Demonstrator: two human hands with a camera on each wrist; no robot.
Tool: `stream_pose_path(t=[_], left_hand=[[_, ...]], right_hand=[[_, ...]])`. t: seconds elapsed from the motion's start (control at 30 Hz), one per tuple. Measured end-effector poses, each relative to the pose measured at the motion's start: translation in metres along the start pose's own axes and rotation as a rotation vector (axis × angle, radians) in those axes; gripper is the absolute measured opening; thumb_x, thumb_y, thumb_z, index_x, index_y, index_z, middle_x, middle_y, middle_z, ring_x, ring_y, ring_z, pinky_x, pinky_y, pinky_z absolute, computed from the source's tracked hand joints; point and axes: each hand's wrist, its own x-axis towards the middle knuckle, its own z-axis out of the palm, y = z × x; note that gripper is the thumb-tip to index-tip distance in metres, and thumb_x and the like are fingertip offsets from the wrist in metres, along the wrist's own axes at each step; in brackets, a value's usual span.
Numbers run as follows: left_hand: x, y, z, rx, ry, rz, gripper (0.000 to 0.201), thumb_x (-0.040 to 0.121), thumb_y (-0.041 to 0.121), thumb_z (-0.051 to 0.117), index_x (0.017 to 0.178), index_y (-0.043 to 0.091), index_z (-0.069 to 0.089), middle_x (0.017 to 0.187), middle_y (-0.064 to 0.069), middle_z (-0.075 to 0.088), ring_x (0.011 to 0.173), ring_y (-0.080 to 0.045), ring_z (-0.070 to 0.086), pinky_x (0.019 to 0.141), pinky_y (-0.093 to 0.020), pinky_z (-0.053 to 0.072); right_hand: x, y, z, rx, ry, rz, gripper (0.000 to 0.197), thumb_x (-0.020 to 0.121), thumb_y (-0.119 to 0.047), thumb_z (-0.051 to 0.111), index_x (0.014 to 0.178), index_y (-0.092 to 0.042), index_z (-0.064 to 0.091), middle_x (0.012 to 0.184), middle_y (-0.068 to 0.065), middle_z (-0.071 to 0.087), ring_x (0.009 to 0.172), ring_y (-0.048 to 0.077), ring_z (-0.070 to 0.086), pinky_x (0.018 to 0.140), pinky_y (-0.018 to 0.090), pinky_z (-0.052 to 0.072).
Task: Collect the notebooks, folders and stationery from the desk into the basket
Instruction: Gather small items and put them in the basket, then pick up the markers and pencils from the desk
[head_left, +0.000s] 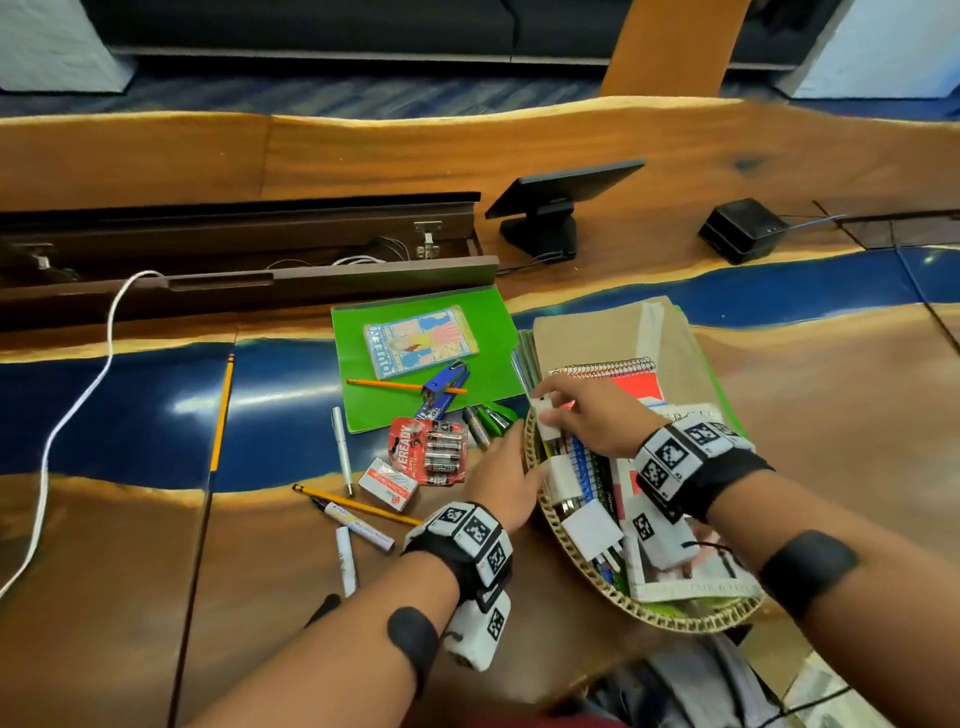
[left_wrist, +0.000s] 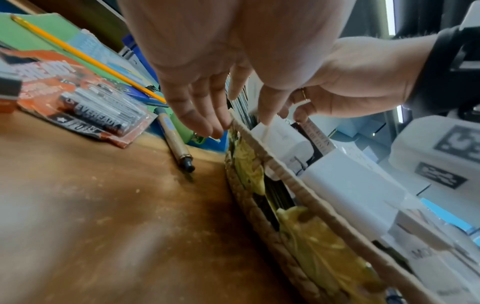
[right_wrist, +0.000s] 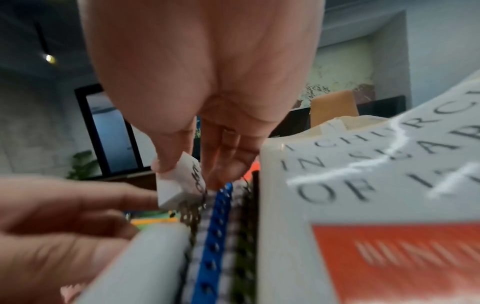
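Far to my left on the bench (head_left: 130, 519) a pencil (head_left: 222, 413) lies alone, well apart from the rest, so it will need its own reach. Nearer the middle, the green folder (head_left: 410, 322) lies flat with a picture booklet (head_left: 421, 340), a second pencil (head_left: 405, 385) and a blue stapler (head_left: 441, 387) on top of it; I judge the folder has to wait until those are lifted off. In front of it sit the white pen (head_left: 342, 449), the battery pack (head_left: 434, 452), a small red-and-white box (head_left: 388, 483), another pencil (head_left: 358, 505) and two markers (head_left: 358, 522), all loose and within easy reach.

My left hand (head_left: 501, 491) is released, fingers straight and holding nothing. Its fingertips (left_wrist: 205, 125) touch the woven rim of the basket (head_left: 571, 551), which I take as steadying the basket so it does not slide while the other hand pushes in.

The basket is already crowded: white chargers (head_left: 589, 527), spiral notebooks (right_wrist: 221, 236) standing on edge and a thick book (right_wrist: 363, 195) beside them. Standing them upright saves room, I think.

My right hand (head_left: 592, 415) is over the far side of the basket, thumb and fingers pinching a small white block (right_wrist: 179, 181), probably an eraser. It hangs just above the notebook spines, at the narrow gap by the rim, the only free spot I can see. Behind the basket a brown folder (head_left: 613, 327) and a red spiral notebook (head_left: 618, 376) wait, part of a stack.
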Motion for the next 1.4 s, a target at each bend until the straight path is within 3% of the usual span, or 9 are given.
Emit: stream_pose_path(t=[0.13,0.2,0.33,0.43,0.77,0.93,1.17,1.3,1.4], left_hand=[[0.006,0.004,-0.001,0.097,-0.055,0.010,0.054,0.099,0.036,0.050,0.149,0.024,0.033,0.136,-0.008,0.049,0.126,-0.028,0.050,0.106,-0.044,0.038],[0.009,0.002,-0.002,0.107,-0.059,0.012,0.051,0.099,0.037,0.049,0.148,0.024,0.036,0.134,-0.008,0.050,0.123,-0.028,0.053,0.104,-0.046,0.041],[0.010,0.000,-0.002,0.106,-0.056,0.007,0.053,0.099,0.038,0.049,0.148,0.023,0.037,0.137,-0.008,0.050,0.125,-0.028,0.050,0.105,-0.048,0.041],[0.011,0.001,-0.002,0.097,-0.052,0.015,0.051,0.099,0.037,0.049,0.146,0.023,0.038,0.133,-0.007,0.052,0.123,-0.028,0.051,0.103,-0.048,0.041],[0.016,-0.001,-0.001,-0.021,-0.014,-0.008,0.043,0.098,0.029,0.051,0.139,0.024,0.040,0.119,-0.006,0.065,0.111,-0.031,0.060,0.091,-0.043,0.050],[0.018,-0.003,0.000,-0.023,-0.019,-0.054,0.068,0.098,0.030,0.053,0.154,0.027,0.015,0.115,-0.007,0.067,0.106,-0.030,0.062,0.090,-0.045,0.051],[0.019,-0.003,-0.004,-0.048,-0.028,-0.045,0.075,0.096,0.029,0.057,0.155,0.030,0.011,0.109,-0.007,0.068,0.095,-0.027,0.066,0.085,-0.047,0.054],[0.015,-0.004,-0.014,-0.028,-0.039,-0.049,0.077,0.094,0.025,0.057,0.155,0.028,0.010,0.105,-0.006,0.069,0.093,-0.028,0.066,0.081,-0.046,0.055],[0.003,-0.009,-0.033,-0.041,-0.055,-0.055,0.066,0.092,0.020,0.054,0.151,0.025,0.025,0.108,-0.009,0.067,0.095,-0.028,0.065,0.084,-0.041,0.053]], right_hand=[[0.002,0.005,0.011,-0.099,0.022,-0.039,0.028,0.097,-0.031,0.055,0.119,-0.021,0.068,0.132,0.002,0.052,0.115,0.019,0.053,0.099,0.031,0.039],[0.003,0.003,0.013,-0.109,0.035,-0.041,0.027,0.097,-0.031,0.054,0.116,-0.019,0.070,0.128,0.003,0.052,0.113,0.020,0.053,0.098,0.033,0.040],[0.005,-0.005,0.013,-0.140,0.060,-0.038,0.026,0.097,-0.028,0.053,0.110,-0.015,0.072,0.105,0.003,0.069,0.095,0.019,0.061,0.084,0.031,0.046],[0.007,-0.006,0.016,-0.158,0.108,-0.012,0.023,0.094,-0.032,0.056,0.105,-0.019,0.071,0.099,0.001,0.070,0.090,0.017,0.062,0.080,0.031,0.048],[0.003,-0.012,0.015,-0.184,0.091,0.017,0.032,0.094,-0.036,0.057,0.122,-0.024,0.064,0.118,-0.001,0.068,0.106,0.017,0.062,0.090,0.034,0.051],[0.003,-0.016,0.016,-0.209,0.086,0.056,0.029,0.091,-0.037,0.057,0.117,-0.026,0.066,0.111,-0.002,0.069,0.098,0.017,0.064,0.083,0.034,0.053],[0.004,-0.021,0.014,-0.170,0.110,0.073,0.037,0.093,-0.047,0.052,0.121,-0.025,0.063,0.111,-0.002,0.068,0.097,0.017,0.063,0.083,0.035,0.054],[0.005,-0.029,0.008,-0.137,0.148,0.078,0.035,0.094,-0.044,0.052,0.122,-0.025,0.063,0.111,-0.002,0.067,0.100,0.017,0.062,0.084,0.034,0.052],[0.005,-0.042,0.006,-0.054,0.200,0.064,0.033,0.094,-0.041,0.054,0.121,-0.026,0.063,0.110,-0.004,0.068,0.098,0.016,0.062,0.084,0.034,0.052]])
